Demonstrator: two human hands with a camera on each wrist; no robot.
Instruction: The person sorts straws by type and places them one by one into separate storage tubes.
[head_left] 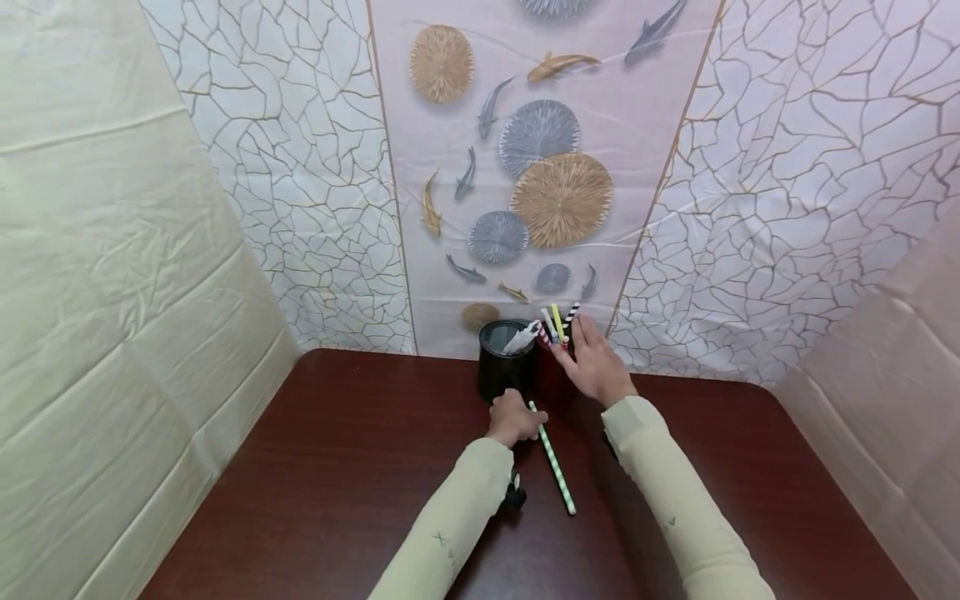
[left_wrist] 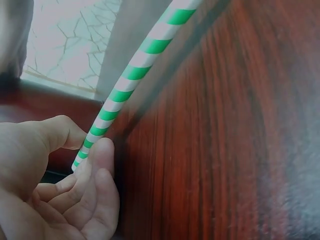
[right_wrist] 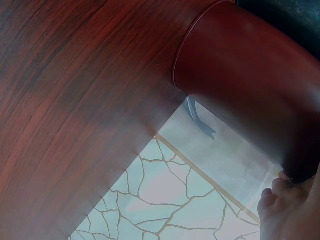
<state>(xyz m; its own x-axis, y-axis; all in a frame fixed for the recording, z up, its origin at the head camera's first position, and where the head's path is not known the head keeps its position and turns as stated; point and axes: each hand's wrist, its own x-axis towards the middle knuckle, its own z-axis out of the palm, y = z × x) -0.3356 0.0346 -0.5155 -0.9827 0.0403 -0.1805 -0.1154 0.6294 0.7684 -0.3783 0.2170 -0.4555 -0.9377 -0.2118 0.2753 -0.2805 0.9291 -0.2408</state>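
Observation:
My left hand (head_left: 516, 418) pinches a green-and-white striped straw (head_left: 558, 468) near its far end, between thumb and fingers. In the left wrist view the straw slants upward from the fingertips, its shadow on the wood beside it. My right hand (head_left: 596, 364) lies against a dark red cup (right_wrist: 245, 75), its fingers straight in the head view and at the cup's rim. Several straws stand in that cup, among them a yellow straw (head_left: 557, 320) and a black-and-white striped straw (head_left: 572, 315). Left of it, a black cup (head_left: 495, 375) holds whitish translucent pieces (head_left: 521, 338).
The dark reddish-brown wooden table (head_left: 337, 467) ends at a patterned wall covering (head_left: 337, 208) just behind the cups. Cream cloth (head_left: 112, 333) hangs at both sides. A small black device (head_left: 516, 493) shows beside the left sleeve.

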